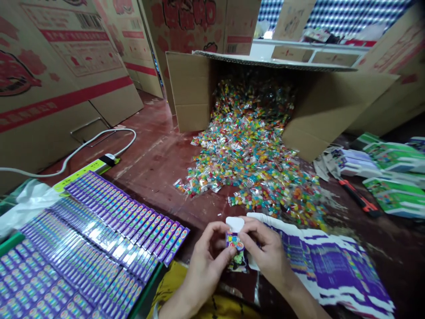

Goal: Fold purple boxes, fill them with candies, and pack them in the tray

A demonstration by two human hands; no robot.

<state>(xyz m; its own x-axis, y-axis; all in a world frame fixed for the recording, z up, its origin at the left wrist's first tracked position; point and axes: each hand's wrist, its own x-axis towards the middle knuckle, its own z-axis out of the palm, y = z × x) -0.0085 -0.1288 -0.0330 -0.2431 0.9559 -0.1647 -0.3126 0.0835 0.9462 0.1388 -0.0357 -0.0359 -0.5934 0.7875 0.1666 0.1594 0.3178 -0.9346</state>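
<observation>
A small purple candy box (235,256) with a white top flap standing up is held upright between my two hands, close to the table's front edge. My left hand (210,252) grips its left side, with the thumb across the front. On the upper right side, near the flap, the fingers of my right hand (265,246) pinch it. What is inside the box cannot be seen. Right of my right hand lies a spread stack of flat purple cartons (338,263) with white edges. Beyond both hands, clear packets of colourful candies (249,155) form a heap.
The packets spill from a cardboard box (191,93) lying on its side. At left, a green-edged tray holds rows of purple boxes (99,235), beside a yellow-green power strip (86,173) with a white cable. A red-black cutter (360,198) and green cartons (395,195) lie at right.
</observation>
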